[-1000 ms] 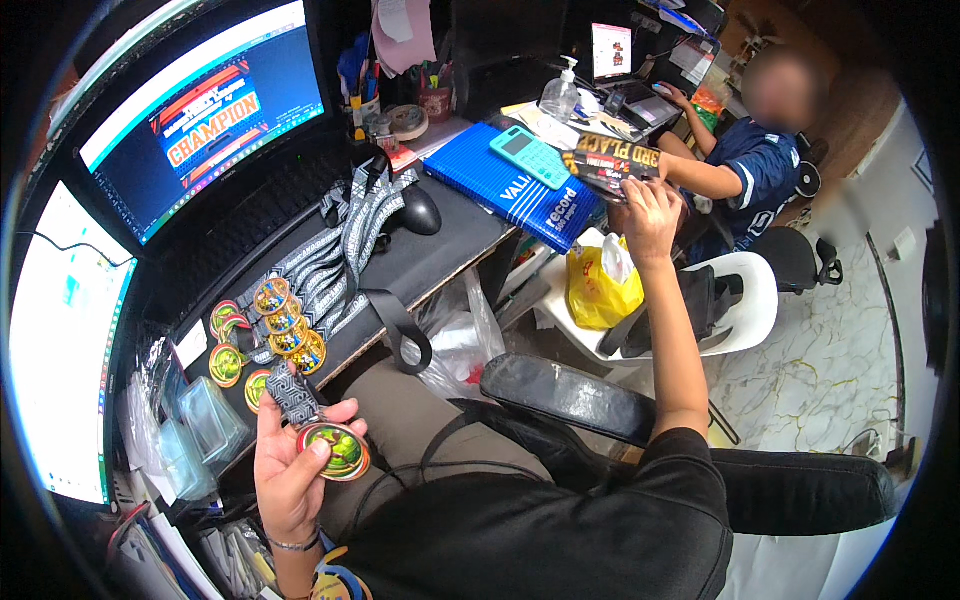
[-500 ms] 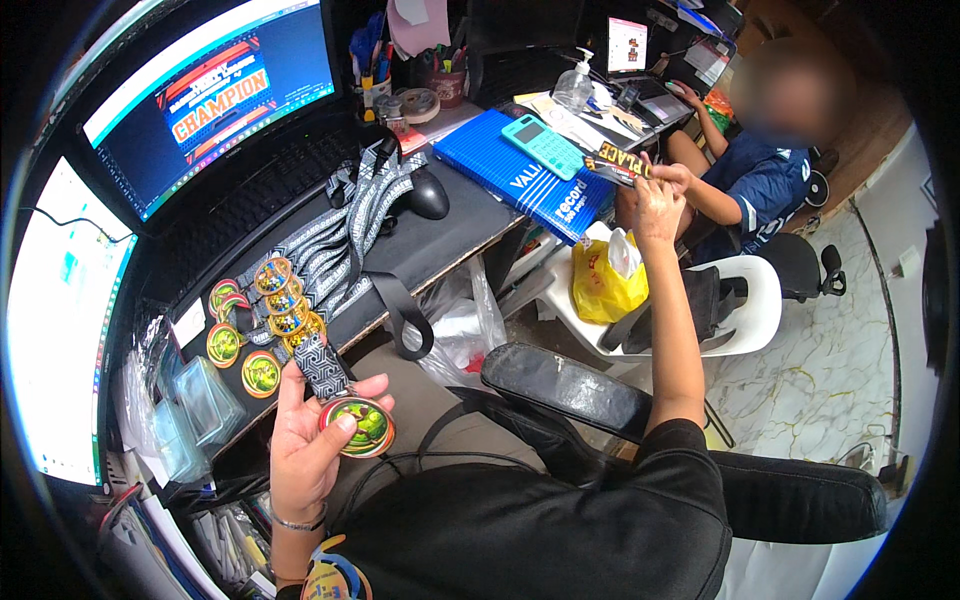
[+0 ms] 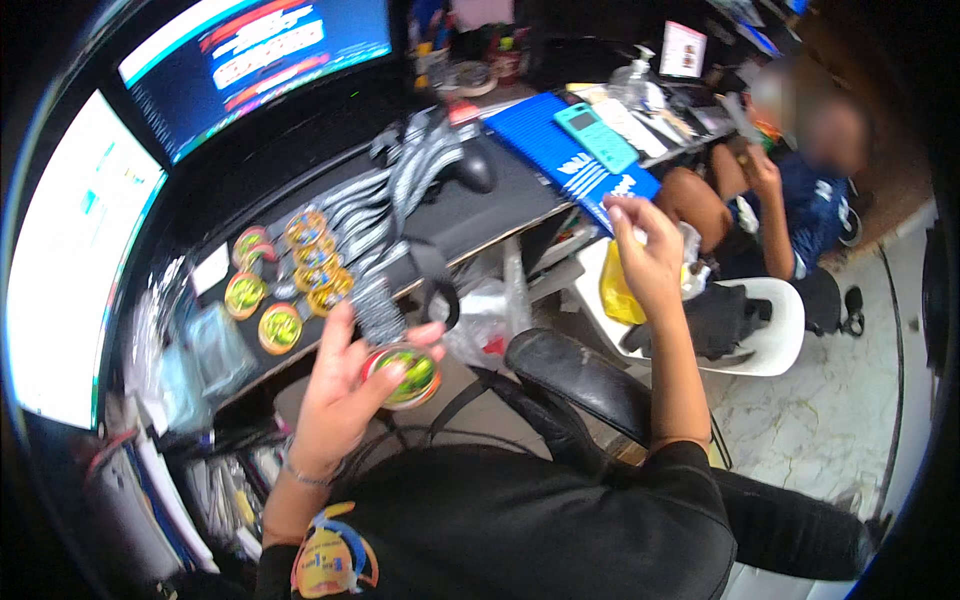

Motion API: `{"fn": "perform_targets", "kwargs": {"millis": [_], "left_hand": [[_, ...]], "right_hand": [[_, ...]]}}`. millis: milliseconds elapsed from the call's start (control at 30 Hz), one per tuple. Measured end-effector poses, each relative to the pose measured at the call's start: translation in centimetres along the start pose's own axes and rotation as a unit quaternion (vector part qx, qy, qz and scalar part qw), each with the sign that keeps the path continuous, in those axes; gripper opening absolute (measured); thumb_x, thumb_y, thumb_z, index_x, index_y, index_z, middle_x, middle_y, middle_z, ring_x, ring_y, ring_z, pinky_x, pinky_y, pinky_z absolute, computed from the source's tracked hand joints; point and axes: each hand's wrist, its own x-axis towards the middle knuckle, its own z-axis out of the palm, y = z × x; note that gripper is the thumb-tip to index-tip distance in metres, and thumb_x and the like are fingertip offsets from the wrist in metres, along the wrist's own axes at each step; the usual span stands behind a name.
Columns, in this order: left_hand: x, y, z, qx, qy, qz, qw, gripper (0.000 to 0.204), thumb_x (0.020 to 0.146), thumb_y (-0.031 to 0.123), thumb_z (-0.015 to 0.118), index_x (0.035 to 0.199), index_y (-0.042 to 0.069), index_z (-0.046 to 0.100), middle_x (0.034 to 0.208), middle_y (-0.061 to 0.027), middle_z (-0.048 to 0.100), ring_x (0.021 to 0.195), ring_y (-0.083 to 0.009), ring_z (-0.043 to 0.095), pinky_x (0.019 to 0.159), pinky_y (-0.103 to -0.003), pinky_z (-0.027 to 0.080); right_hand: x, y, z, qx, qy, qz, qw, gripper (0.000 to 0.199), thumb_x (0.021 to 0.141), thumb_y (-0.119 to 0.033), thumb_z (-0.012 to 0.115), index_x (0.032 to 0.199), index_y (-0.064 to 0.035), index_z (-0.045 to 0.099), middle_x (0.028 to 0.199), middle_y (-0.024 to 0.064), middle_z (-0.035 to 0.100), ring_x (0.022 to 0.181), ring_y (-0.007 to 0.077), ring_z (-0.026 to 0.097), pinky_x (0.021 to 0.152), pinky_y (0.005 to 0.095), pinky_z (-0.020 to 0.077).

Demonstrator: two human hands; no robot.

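My left hand (image 3: 340,395) holds a round medal (image 3: 405,378) with a green centre and red rim, thumb across its face. A grey patterned ribbon (image 3: 377,310) runs up from it. Loosely curled, with its fingers a little apart, my right hand (image 3: 650,255) hovers empty near the front edge of a blue record book (image 3: 575,150). Several gold medals (image 3: 315,262) lie on the desk beyond my left hand, attached to a bundle of grey lanyards (image 3: 385,190). Beside them are several green-centred medals (image 3: 280,328).
A teal calculator (image 3: 597,138) lies on the record book. A black mouse (image 3: 475,172) is near the lanyards. At the right, a white chair (image 3: 775,340) bears a yellow bag (image 3: 620,290) and a black bag. Beyond it sits a co-worker (image 3: 810,230), holding a thin piece.
My right hand has let go of the dark printed strip and drawn back; the co-worker's raised hand now holds a thin piece. The view has shifted, and my left hand still holds the medal.
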Motion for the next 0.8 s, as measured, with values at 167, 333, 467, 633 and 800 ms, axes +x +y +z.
{"fn": "perform_targets", "kwargs": {"millis": [167,333,467,633,800], "left_hand": [[1.1,-1.3,-0.2,0.051,-0.029,0.044,0.997,0.064,0.095,-0.005,0.045,0.148,0.002,0.009,0.129,-0.0189,0.052,0.119,-0.0206,0.055,0.1,-0.033,0.044],[1.1,-2.1,-0.7,0.071,-0.006,0.06,0.996,0.059,0.096,-0.003,0.045,0.145,0.002,0.014,0.118,-0.0156,0.058,0.109,-0.0152,0.057,0.091,-0.029,0.048],[1.1,-2.6,-1.3,0.085,0.012,0.071,0.994,0.057,0.096,-0.001,0.047,0.144,0.002,0.017,0.111,-0.0129,0.06,0.101,-0.0105,0.058,0.082,-0.025,0.049],[1.2,-2.9,-1.7,0.069,0.03,0.061,0.995,0.053,0.096,0.0,0.051,0.141,0.001,0.024,0.1,-0.0063,0.061,0.085,-0.0044,0.054,0.07,-0.02,0.044],[1.2,-2.7,-1.6,0.038,0.018,0.051,0.998,0.055,0.097,0.005,0.054,0.142,0.002,0.022,0.102,-0.0062,0.061,0.088,-0.0049,0.054,0.074,-0.02,0.044]], "right_hand": [[-2.8,-10.0,4.3,0.336,-0.286,0.152,0.884,0.02,0.094,-0.008,0.061,0.111,0.0032,0.063,0.102,0.0097,0.067,0.095,0.0153,0.065,0.083,0.0288,0.0526],[-3.4,-12.9,7.2,0.361,-0.327,0.117,0.865,0.027,0.088,-0.002,0.067,0.113,-0.0005,0.058,0.106,0.0083,0.066,0.095,0.013,0.063,0.078,0.0266,0.0528],[-4.4,-13.6,8.2,0.353,-0.307,0.139,0.873,0.026,0.083,-0.002,0.072,0.105,-0.0026,0.059,0.104,0.005,0.06,0.09,0.0097,0.059,0.073,0.0237,0.0514],[-4.6,-13.3,10.1,0.368,-0.26,0.062,0.89,0.02,0.081,0.0,0.072,0.098,-0.0017,0.061,0.11,0.0075,0.051,0.096,0.0133,0.057,0.08,0.0253,0.05],[-4.8,-13.1,10.5,0.408,-0.281,0.163,0.853,0.026,0.078,-0.004,0.077,0.099,-0.0026,0.061,0.101,0.0066,0.057,0.089,0.0121,0.059,0.08,0.0268,0.0508]]}}
